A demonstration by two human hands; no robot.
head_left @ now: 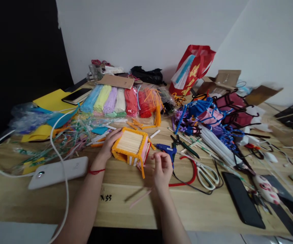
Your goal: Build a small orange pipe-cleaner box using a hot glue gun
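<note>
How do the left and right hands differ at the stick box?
Left hand lies open against the left side of the stick box; right hand sits off its right corner, fingers curled, contact unclear. Left wrist carries a red string; right wrist is bare. Right hand is beside the blue glue gun; left hand is nearer the white power bank. Shared: both bare, flanking the box over the wooden table.

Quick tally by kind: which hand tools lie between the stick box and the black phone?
Right of the stick box:
Blue glue gun: 1
Dark-handled pliers: 1
White-handled scissors: 1
Total: 3
</note>
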